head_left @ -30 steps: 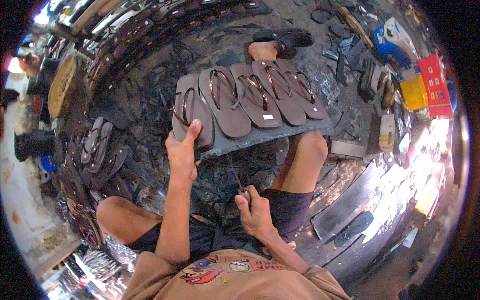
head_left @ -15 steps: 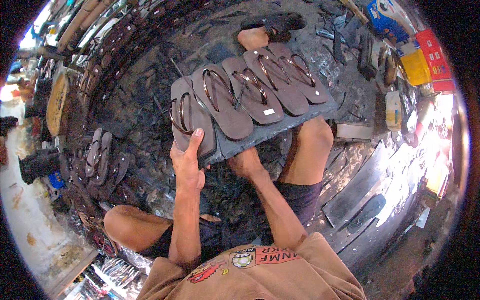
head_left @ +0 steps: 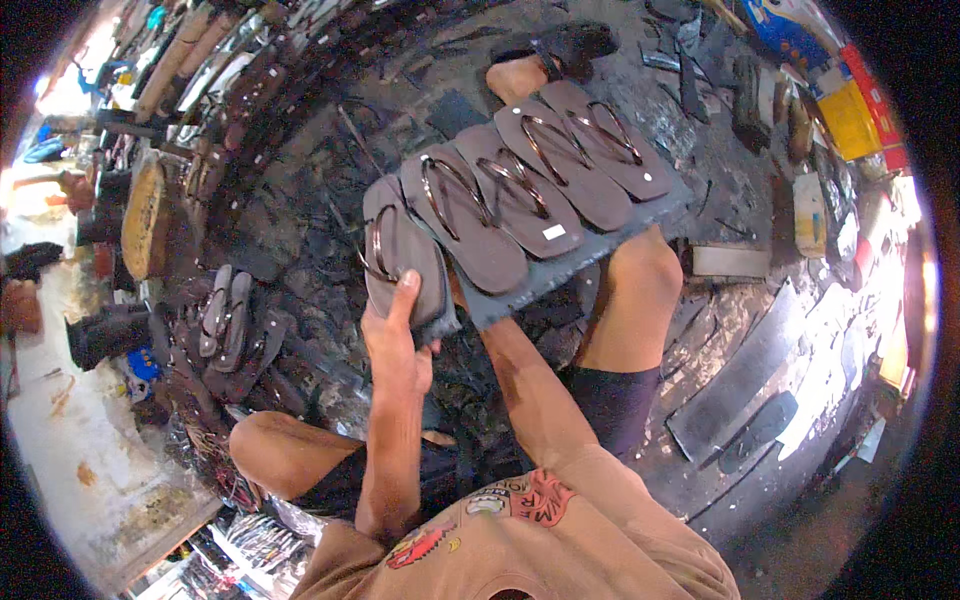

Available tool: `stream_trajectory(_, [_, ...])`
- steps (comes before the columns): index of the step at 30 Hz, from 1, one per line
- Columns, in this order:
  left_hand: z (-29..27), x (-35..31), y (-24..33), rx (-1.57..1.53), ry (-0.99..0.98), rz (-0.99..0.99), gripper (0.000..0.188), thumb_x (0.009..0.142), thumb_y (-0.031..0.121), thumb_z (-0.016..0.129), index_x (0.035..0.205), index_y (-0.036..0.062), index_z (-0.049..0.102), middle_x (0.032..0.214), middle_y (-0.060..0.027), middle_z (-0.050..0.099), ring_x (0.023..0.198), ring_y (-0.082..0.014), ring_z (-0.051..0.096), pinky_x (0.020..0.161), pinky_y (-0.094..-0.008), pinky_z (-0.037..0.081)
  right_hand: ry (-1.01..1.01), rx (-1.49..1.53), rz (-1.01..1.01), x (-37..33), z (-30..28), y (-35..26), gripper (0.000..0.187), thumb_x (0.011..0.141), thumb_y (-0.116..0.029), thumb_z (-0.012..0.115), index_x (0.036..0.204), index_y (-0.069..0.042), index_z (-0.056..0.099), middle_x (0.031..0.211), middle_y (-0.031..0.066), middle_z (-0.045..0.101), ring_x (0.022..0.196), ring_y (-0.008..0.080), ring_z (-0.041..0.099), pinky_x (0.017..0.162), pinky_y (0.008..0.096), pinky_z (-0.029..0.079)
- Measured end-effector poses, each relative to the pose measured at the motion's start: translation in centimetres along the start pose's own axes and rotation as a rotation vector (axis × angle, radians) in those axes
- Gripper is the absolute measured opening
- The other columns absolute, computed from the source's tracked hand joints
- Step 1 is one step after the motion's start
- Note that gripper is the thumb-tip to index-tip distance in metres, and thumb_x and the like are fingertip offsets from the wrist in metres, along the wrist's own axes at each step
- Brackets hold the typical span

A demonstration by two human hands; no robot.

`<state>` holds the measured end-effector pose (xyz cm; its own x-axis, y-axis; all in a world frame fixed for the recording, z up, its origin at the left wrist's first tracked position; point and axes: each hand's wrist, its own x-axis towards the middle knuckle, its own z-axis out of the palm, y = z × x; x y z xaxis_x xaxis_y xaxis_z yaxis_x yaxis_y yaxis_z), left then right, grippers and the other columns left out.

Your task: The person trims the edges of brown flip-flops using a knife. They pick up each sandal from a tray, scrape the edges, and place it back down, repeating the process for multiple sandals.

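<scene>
Several brown flip-flops with shiny dark straps lie side by side on a dark grey rubber sheet point(head_left: 610, 245). My left hand point(head_left: 395, 335) grips the leftmost flip-flop point(head_left: 410, 250) and the sheet under it, thumb on top of the sole and fingers below. An open gap parts this end from the flip-flop beside it point(head_left: 480, 245) along the near side. Through the gap shows a bit of my right hand point(head_left: 459, 292); the sheet hides its fingers. A thin blade-like strip point(head_left: 358, 138) sticks out beyond the gap's far end; its kind is unclear.
Dark rubber scraps cover the ground around my bent legs. More flip-flops point(head_left: 228, 318) lie at the left. A pale block point(head_left: 730, 262) and a flat grey rubber piece point(head_left: 735, 370) are on the right. A yellow and red box point(head_left: 850, 120) stands at the far right.
The gap between the leftmost flip-flop and its neighbour has widened at the near side. My right hand has gone further under the sheet. The whole view has shifted slightly.
</scene>
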<state>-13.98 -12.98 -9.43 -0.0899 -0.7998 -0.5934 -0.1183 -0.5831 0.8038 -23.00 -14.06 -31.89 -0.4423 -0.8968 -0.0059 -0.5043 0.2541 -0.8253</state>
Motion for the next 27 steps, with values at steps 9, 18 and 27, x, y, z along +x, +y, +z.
stream_trajectory(9, [-15.0,-10.0,-3.5,-0.662,-0.486,0.222,0.045,0.09,0.029,0.072,0.121,0.0009,0.055,0.08,-0.0138,0.066,0.058,-0.0249,0.066,0.05,-0.0394,0.056,-0.315,0.662,0.414,-0.9,4.2,-8.3,0.05,0.098,-0.052,0.061,0.105,-0.003,0.065,0.075,0.0076,0.066,0.065,0.0188,0.063,0.06,0.0376,0.051])
stream_trajectory(18, [-12.8,-15.6,-2.7,0.183,-0.211,0.605,0.073,0.079,0.048,0.083,0.124,-0.0026,0.055,0.101,-0.007,0.066,0.087,-0.0182,0.065,0.076,-0.033,0.054,-0.074,0.989,-0.01,-7.9,-20.0,-26.5,0.035,0.098,-0.029,0.069,0.115,0.001,0.067,0.08,0.002,0.067,0.066,0.0065,0.06,0.05,0.0219,0.046])
stream_trajectory(27, [-17.7,-10.9,1.9,0.473,0.313,0.845,0.046,0.1,0.044,0.063,0.121,0.0024,0.061,0.106,-0.0045,0.064,0.093,-0.0172,0.063,0.082,-0.0319,0.052,-0.147,0.494,-0.115,-15.9,-17.8,-27.0,0.04,0.091,-0.018,0.077,0.125,-0.005,0.061,0.081,0.0113,0.07,0.073,0.0155,0.067,0.068,0.0343,0.053])
